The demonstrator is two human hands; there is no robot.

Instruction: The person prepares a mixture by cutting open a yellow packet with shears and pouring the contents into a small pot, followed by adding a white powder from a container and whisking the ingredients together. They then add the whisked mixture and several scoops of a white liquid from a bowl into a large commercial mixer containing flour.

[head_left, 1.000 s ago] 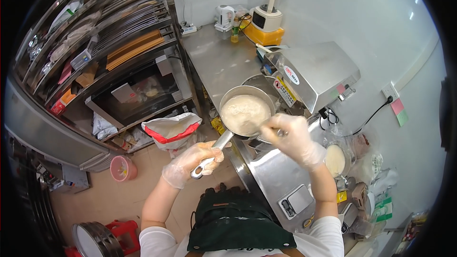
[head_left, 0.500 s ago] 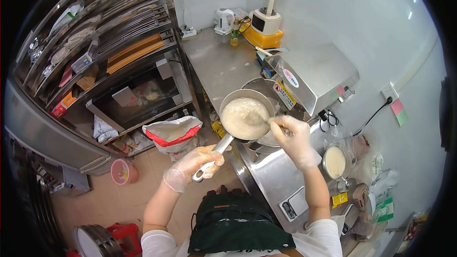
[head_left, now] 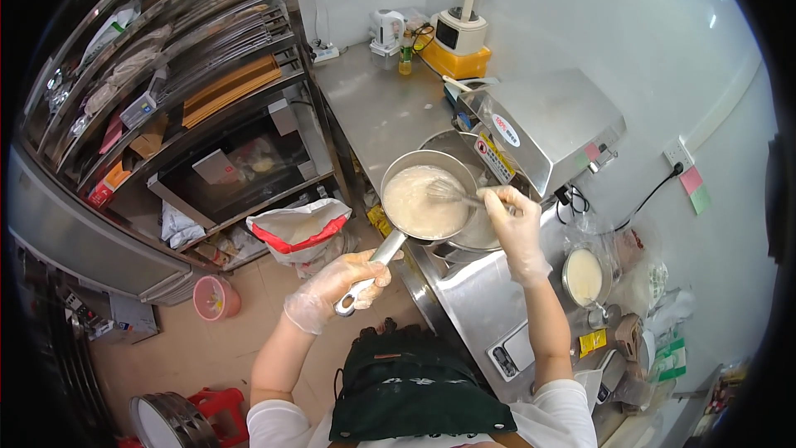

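Gloved in clear plastic, my left hand (head_left: 347,280) is closed round the metal handle of a saucepan (head_left: 390,250). The pan holds a pale, creamy liquid (head_left: 412,199) and is held level beside a stainless mixer. My right hand (head_left: 512,220), also gloved, grips a wire whisk (head_left: 452,192) by its handle. The whisk's wires dip into the liquid near the pan's right side. Just behind and under the pan is a large metal mixing bowl (head_left: 479,237), partly hidden by the pan and my right hand.
The mixer's steel housing (head_left: 572,124) stands to the right. On the steel counter are a digital scale (head_left: 512,354) and a second pan of pale contents (head_left: 584,276). An open white-and-red sack (head_left: 300,228) and a pink bin (head_left: 216,298) are at left, below a tray rack (head_left: 224,41).
The whisk has risen partly out of the liquid, so its wires show. My right hand has shifted slightly to the right and up. The left hand and saucepan have barely moved.
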